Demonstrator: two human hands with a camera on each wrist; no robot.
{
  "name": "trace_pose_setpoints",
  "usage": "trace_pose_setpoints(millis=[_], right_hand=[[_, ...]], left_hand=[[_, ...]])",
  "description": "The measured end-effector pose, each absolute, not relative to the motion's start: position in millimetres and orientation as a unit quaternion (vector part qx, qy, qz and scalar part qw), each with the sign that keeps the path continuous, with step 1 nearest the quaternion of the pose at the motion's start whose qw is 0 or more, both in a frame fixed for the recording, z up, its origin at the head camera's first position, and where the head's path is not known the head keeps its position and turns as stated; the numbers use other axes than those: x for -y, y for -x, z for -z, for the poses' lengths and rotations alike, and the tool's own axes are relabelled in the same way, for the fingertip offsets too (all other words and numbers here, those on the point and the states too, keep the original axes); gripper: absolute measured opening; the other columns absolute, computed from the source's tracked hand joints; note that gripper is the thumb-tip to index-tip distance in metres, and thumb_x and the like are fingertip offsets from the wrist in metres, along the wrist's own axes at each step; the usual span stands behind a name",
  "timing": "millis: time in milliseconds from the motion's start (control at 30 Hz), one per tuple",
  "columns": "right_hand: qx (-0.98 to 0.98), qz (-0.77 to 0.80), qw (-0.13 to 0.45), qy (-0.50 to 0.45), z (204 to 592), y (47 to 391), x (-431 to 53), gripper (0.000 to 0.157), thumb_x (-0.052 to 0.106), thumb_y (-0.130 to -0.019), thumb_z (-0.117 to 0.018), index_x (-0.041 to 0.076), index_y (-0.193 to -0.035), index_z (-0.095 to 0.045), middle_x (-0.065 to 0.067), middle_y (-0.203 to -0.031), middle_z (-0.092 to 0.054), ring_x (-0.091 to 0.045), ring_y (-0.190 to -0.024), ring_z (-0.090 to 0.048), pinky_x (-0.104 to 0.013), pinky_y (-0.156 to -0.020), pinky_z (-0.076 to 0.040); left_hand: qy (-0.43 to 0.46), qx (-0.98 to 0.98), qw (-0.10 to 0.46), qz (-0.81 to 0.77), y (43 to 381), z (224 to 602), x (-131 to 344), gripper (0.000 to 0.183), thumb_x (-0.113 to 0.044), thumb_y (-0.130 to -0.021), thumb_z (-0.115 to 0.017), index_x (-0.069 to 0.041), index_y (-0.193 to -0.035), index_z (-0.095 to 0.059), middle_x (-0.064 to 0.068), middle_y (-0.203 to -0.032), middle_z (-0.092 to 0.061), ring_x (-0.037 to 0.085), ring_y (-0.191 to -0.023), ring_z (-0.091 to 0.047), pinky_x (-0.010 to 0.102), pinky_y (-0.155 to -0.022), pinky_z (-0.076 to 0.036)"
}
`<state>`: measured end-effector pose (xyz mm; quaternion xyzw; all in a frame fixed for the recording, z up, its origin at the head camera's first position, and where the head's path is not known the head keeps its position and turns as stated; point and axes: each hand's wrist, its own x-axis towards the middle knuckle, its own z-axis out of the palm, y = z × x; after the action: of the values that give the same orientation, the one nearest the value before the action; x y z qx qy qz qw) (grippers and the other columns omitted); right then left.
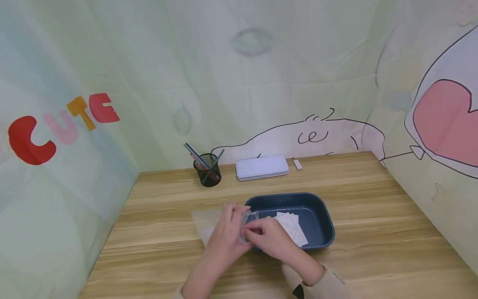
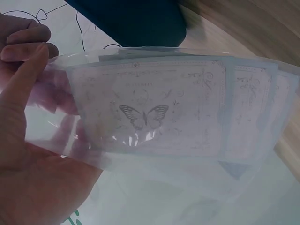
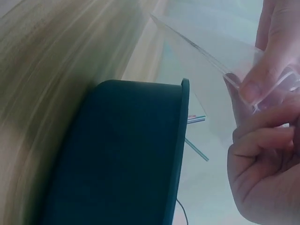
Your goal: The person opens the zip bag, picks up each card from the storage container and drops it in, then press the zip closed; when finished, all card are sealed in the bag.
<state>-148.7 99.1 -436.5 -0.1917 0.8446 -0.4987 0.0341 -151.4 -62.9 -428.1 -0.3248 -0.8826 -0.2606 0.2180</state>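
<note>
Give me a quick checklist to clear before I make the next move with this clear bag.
1. Left hand holding the clear bag: ok.
2. Right hand at the bag: ok.
3. Butterfly-printed card inside the bag: ok.
4. Bagged cards squared up: not ok, edges staggered.
5. Bagged card count: cannot tell, they overlap.
6. White papers in the blue tray neatly stacked: not ok, fanned.

pouch (image 1: 206,220) left of tray (image 1: 315,224) | papers (image 1: 292,228) in tray | case (image 1: 262,167) behind, between cup (image 1: 207,177) and eraser (image 1: 297,165)
</note>
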Motion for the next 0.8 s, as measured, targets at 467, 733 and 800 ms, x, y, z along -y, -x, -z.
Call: trace_pose_setpoints(millis=[467,733,800], right_hand=[[-0.904,0.409,-0.102,0.066,429.8,161.3,-149.8,0.013,0.027,-0.083,-0.077,0.02,-0.094,-0.074,0.01,-0.086,-0.068,-0.012,-0.056,-0.053,-0.026,-0.049,-0.045],[-0.97,0.242,0.012,0.013,444.9,158.4,-176.5,0.038,0.031,-0.07,-0.086,0.012,-0.098,-0.069,-0.006,-0.094,-0.059,-0.018,-0.071,-0.053,-0.032,-0.056,-0.047],[-0.973,0.225,0.043,0.009,451.2,159.3,-179.6,0.042,0.032,-0.067,-0.088,0.011,-0.098,-0.067,-0.008,-0.094,-0.057,-0.02,-0.072,-0.053,-0.036,-0.057,-0.048]], left_hand=[[0.213,0.921,0.152,0.287,156.9,420.1,82.1,0.09,-0.027,-0.055,-0.095,-0.008,-0.13,-0.05,0.009,-0.118,-0.045,0.025,-0.106,-0.049,0.038,-0.094,-0.046],[0.215,0.915,0.171,0.295,159.5,420.2,92.0,0.091,-0.027,-0.055,-0.095,-0.004,-0.13,-0.05,0.011,-0.117,-0.045,0.026,-0.107,-0.049,0.04,-0.096,-0.045],[0.22,0.912,0.179,0.295,159.8,421.2,93.3,0.092,-0.028,-0.054,-0.095,-0.002,-0.129,-0.05,0.011,-0.116,-0.045,0.026,-0.106,-0.049,0.04,-0.096,-0.045]])
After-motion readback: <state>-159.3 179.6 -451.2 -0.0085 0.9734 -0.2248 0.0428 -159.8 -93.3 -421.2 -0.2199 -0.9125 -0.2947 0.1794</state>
